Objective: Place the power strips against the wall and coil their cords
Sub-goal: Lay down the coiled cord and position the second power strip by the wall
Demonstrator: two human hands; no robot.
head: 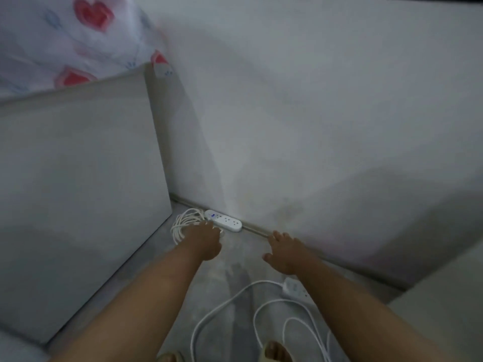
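My left hand (202, 240) rests fingers-down on the coiled cord (183, 224) beside the first power strip (223, 220), flush to the wall (313, 126); right hand (283, 252) spread, empty; second power strip (294, 286) lies uncoiled.

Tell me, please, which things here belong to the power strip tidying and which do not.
Belongs:
- white oval power strip against the wall
- its coiled white cord
- second white power strip near the right arm
- its loose white cord

Does not:
- heart-patterned white fabric
- grey flat panel
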